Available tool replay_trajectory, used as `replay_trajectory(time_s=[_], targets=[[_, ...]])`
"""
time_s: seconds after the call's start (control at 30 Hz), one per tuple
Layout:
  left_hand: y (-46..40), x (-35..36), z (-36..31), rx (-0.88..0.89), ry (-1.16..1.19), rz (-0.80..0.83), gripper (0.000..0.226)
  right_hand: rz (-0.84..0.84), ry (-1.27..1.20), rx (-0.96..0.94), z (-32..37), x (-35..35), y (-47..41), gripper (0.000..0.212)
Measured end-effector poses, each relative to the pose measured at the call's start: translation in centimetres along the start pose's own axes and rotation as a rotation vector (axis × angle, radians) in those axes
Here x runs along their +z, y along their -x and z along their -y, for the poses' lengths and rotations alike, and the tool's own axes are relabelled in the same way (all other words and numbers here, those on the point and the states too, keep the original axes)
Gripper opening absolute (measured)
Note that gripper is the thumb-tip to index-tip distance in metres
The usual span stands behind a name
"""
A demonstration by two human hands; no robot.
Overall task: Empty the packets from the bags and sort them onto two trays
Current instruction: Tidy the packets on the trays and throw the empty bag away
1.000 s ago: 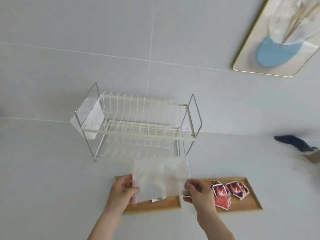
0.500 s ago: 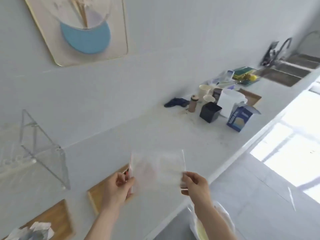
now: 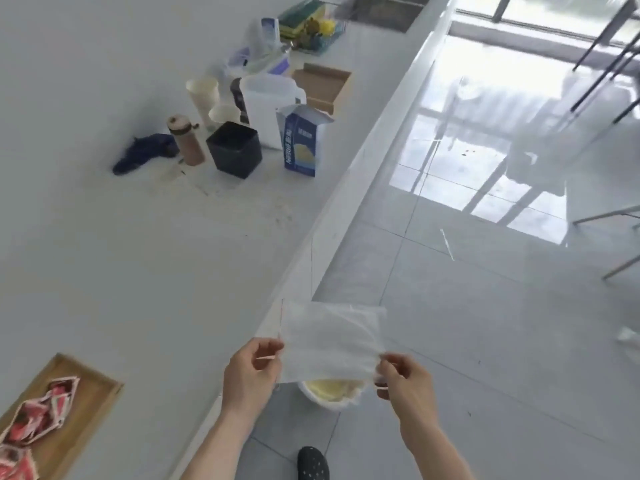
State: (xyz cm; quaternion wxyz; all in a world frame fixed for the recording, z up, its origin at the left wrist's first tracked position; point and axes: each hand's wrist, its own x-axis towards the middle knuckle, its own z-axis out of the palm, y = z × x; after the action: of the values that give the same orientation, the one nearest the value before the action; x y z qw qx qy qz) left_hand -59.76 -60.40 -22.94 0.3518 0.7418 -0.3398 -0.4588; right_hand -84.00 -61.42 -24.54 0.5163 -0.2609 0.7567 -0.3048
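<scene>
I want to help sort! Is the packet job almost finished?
Partly. Done: red packets already lie on the wooden tray at the counter's near end. In hand: the left hand and right hand pinch a clear bag that looks empty, held out past the counter edge above a white bin on the floor, probably to drop it. The second tray and any other bags are out of view, so I can't tell what remains.

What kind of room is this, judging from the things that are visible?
Most likely a home kitchen. A long white counter runs toward a sink, with sponges in a rack beside it, and cups, a white jug and a blue carton stand together on the counter.
</scene>
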Motion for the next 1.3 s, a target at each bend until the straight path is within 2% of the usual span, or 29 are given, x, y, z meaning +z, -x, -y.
replay_trajectory(time_s=[0.23,0.47,0.73,1.03,1.1,1.2,1.3], targets=[[-3.0,6.4,6.6,-0.174,-0.17,0.113,0.027,-0.082,0.029,0.202,-7.6,-1.2,-4.7,0.013],[-7.1,10.2,15.2,-0.317,-0.282,0.13,0.023,-0.078,0.092,0.333,-14.3,1.5,-11.1,0.013],[-12.7,14.5,22.7,-0.351,-0.399,0.127,0.026,-0.046,0.162,0.335,-19.0,4.8,-19.5,0.013],[-17.1,18.0,27.3,-0.352,-0.423,0.133,0.026,-0.081,0.155,0.302,-22.3,7.4,-25.7,0.01],[-17.5,18.4,28.0,-0.374,-0.405,0.187,0.032,-0.09,0.163,0.296,-22.6,7.8,-26.3,0.016],[-17.3,18.5,28.3,-0.411,-0.426,0.271,0.046,-0.078,0.201,0.295,-22.4,8.0,-26.2,0.042],[-16.7,18.3,27.9,-0.391,-0.482,0.273,0.055,-0.037,0.301,0.28,-22.4,7.6,-25.4,0.062]])
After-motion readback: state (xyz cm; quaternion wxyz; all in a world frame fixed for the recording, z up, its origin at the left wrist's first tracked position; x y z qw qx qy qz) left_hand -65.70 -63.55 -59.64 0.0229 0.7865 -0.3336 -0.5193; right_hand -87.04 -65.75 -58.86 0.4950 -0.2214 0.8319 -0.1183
